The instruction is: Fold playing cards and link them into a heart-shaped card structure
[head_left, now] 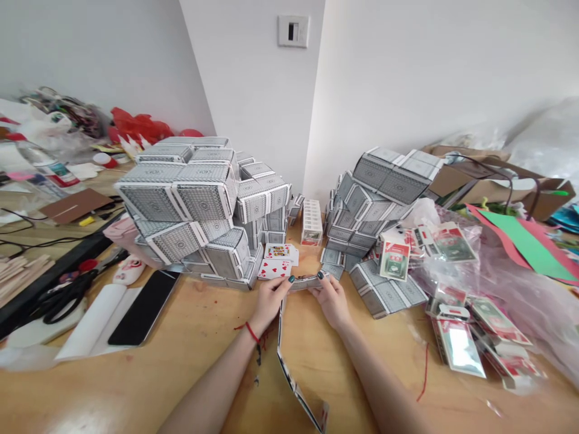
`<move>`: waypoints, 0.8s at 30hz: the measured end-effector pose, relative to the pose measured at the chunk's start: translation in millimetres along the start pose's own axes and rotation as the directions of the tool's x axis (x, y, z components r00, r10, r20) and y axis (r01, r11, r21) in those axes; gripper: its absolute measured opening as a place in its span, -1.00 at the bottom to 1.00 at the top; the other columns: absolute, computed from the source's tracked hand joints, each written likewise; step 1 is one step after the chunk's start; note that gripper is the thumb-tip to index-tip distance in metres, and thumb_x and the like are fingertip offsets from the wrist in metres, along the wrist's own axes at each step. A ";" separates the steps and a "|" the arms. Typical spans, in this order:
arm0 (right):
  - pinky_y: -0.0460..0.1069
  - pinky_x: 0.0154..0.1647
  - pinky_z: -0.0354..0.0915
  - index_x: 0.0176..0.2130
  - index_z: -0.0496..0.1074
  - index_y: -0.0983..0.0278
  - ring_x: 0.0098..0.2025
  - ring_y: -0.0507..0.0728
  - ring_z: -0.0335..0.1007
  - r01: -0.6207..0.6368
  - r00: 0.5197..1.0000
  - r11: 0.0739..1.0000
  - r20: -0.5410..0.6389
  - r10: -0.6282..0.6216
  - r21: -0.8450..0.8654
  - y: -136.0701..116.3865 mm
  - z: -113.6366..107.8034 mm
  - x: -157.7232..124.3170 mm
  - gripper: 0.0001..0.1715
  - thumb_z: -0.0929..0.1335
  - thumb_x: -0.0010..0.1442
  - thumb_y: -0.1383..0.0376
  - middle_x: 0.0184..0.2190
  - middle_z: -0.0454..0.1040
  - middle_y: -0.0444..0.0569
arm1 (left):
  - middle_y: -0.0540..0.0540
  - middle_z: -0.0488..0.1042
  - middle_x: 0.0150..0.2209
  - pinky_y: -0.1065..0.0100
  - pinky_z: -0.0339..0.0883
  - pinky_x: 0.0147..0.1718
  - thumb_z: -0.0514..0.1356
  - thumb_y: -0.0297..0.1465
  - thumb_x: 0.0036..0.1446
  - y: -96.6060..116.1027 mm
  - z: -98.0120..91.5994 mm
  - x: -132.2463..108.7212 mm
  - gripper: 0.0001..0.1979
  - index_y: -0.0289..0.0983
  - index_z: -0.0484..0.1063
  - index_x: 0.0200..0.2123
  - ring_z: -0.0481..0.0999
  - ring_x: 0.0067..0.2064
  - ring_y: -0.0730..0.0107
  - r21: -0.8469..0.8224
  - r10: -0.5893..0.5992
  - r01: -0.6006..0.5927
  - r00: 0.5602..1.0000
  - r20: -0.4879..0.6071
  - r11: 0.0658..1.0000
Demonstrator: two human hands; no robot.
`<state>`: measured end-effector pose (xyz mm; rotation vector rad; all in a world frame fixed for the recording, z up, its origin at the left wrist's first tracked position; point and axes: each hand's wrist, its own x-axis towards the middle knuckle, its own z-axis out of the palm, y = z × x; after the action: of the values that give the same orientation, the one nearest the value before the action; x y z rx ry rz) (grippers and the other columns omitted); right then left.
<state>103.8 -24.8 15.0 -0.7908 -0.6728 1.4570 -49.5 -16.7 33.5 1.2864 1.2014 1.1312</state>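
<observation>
Over the counter (pixel 217 386), six o'clock of centre, the left hand (pixel 271 296) and right hand (pixel 332 298) pinch one card strip (pixel 304 282) between them, apparently for steadiness, its tail (pixel 293 387) trailing toward six.

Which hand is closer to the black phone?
The left hand. It pinches the card strip, just to the right of the black phone across some bare table. The right hand pinches the strip too, but farther right, beyond the left hand.
</observation>
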 end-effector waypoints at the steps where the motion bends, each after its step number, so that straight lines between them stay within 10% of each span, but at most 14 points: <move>1: 0.12 -0.13 0.29 -0.42 0.40 0.27 -0.23 0.16 0.42 -0.007 1.000 1.000 0.009 0.007 -0.003 -0.2 1.0 -0.4 -0.79 0.36 0.01 0.16 -0.39 0.50 -0.04 | 0.01 0.40 -0.56 0.45 0.18 -0.47 0.15 -0.25 -0.07 -1.1 -0.4 0.2 -0.74 -0.32 0.44 -0.60 0.30 -0.48 0.44 0.005 0.006 -0.006 1.000 0.005 1.000; 19: 0.14 -0.05 0.24 -0.33 0.47 0.24 -0.08 0.22 0.32 -0.035 0.991 0.999 0.129 0.037 -0.021 -4.3 -1.2 3.7 -0.56 0.28 0.01 -0.03 -0.21 0.47 0.03 | -0.09 0.51 -0.38 0.26 0.38 -0.32 0.23 -0.25 -0.16 -11.9 -0.3 2.5 -0.70 -0.33 0.52 -0.37 0.43 -0.33 0.29 -0.260 -0.118 0.106 0.992 -0.033 0.960; 24: 0.09 -0.10 0.23 -0.29 0.47 0.19 -0.15 0.18 0.33 0.140 0.990 0.966 0.013 -0.140 -0.219 -7.6 -10.4 4.2 -0.67 0.34 -0.02 0.06 -0.20 0.46 -0.02 | -0.10 0.52 -0.36 0.29 0.33 -0.25 0.19 -0.26 -0.10 -11.3 -3.9 -0.5 -0.70 -0.32 0.51 -0.31 0.45 -0.29 0.28 -0.236 -0.074 0.055 0.995 -0.070 0.970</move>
<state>116.8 -20.9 14.7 -0.8962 -0.8812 1.2668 -54.1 -16.9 22.4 1.0259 1.1215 1.2453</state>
